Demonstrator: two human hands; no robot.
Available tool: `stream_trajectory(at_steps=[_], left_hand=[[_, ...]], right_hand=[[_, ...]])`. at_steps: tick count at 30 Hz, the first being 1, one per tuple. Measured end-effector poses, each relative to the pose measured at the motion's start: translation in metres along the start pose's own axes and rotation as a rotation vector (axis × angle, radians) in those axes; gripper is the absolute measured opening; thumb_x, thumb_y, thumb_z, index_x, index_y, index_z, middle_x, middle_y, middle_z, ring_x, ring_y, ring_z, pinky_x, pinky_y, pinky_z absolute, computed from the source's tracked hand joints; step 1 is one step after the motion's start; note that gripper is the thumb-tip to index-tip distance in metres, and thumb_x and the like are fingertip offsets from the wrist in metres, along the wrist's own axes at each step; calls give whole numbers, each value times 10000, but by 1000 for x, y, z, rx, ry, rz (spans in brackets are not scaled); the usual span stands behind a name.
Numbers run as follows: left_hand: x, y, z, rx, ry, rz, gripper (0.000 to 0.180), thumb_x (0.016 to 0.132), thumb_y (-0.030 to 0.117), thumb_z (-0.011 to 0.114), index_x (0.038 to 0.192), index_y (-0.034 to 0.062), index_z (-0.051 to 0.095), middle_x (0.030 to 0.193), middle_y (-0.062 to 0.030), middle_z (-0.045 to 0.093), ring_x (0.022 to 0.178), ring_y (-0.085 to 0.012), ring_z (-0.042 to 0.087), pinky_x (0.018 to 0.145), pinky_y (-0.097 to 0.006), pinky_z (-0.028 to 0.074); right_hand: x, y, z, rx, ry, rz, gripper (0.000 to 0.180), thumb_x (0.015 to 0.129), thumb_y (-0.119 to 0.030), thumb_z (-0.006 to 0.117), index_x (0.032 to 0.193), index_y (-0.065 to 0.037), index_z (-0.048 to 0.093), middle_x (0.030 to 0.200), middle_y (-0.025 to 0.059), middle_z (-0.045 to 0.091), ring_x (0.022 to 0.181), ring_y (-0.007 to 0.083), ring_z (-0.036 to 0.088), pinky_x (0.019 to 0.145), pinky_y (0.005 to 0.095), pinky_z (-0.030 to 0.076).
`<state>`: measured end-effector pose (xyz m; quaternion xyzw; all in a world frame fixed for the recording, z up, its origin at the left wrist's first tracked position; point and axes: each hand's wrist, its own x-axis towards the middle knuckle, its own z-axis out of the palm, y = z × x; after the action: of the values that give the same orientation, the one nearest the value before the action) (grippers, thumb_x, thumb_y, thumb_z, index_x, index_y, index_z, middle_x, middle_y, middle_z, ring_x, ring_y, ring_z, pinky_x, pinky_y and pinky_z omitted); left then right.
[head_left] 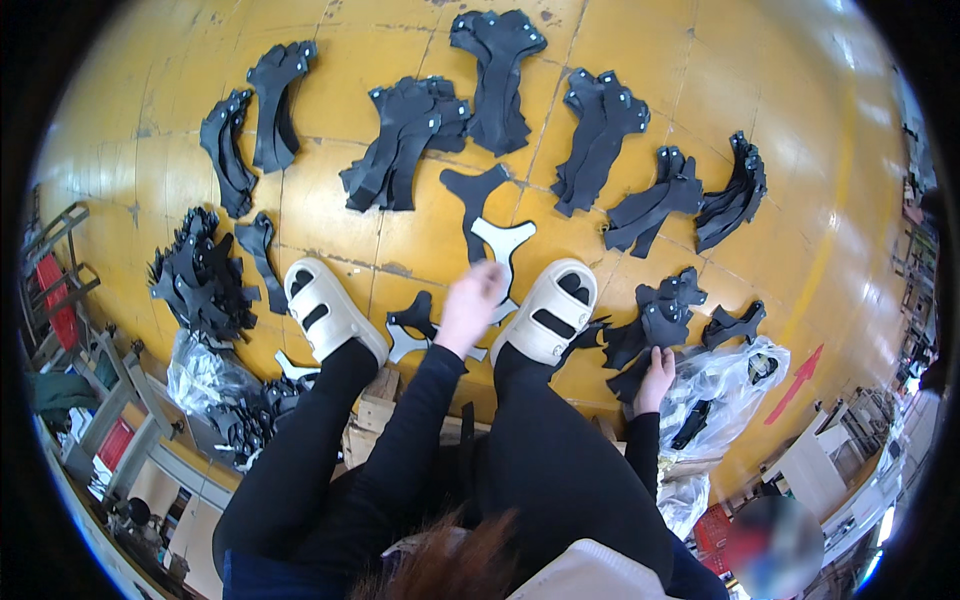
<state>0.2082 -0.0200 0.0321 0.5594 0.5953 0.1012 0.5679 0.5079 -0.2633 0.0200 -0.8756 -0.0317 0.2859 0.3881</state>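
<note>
My left hand is low over the floor between my feet, fingers bent and blurred. Its fingertips meet the edge of a white-faced, Y-ended flat piece; whether they grip it is unclear. This piece partly overlaps a black piece of similar shape. My right hand, fingers closed, pinches the edge of a black flat cut piece beside my right foot. Just beyond that hand lies a stack of black pieces. More black and white-grey pieces lie left of my left hand.
Stacks of black pieces form an arc on the yellow floor. My sandals frame the middle. A heap and clear plastic bag lie left; another bag stands right. Metal frames edge the left.
</note>
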Motion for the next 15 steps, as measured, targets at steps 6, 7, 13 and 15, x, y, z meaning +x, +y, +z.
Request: stream_trajectory(at_steps=[6, 7, 13, 15], left_hand=[[-35, -48, -18, -17, 918, -410, 444, 860, 64, 604, 1263, -8, 432, 1292, -197, 405, 1239, -355, 377, 1058, -435, 290], [-41, -61, -10, -81, 993, -520, 523, 841, 94, 638, 1296, 5, 396, 1318, -204, 375, 1245, -362, 364, 1054, -440, 293], [-72, -106, 24, -502, 1084, -917, 724, 731, 111, 798, 1293, 56, 345, 1278, -190, 337, 1128, -274, 428, 955, -406, 412], [-75, -115, 26, -307, 1038, -900, 768, 725, 147, 825, 1292, 52, 316, 1250, -188, 331, 1111, -283, 413, 944, -418, 411]], right_hand=[[-10, -66, 76, -24, 179, -445, 476, 878, -6, 602, 1322, 20, 431, 1192, 158, 475, 1057, 237, 505, 948, 349, 407], [-17, -84, 94, -175, 96, -497, 437, 874, 26, 584, 1291, 23, 455, 1199, 142, 491, 1055, 213, 518, 936, 329, 416], [-59, -140, 201, -371, -1053, -787, 265, 845, -49, 634, 1110, -61, 629, 987, 90, 660, 872, 239, 626, 804, 342, 491], [-75, -134, 229, -541, -1219, -1053, 276, 805, -118, 664, 1078, -84, 643, 1001, 63, 666, 921, 268, 591, 819, 382, 466]])
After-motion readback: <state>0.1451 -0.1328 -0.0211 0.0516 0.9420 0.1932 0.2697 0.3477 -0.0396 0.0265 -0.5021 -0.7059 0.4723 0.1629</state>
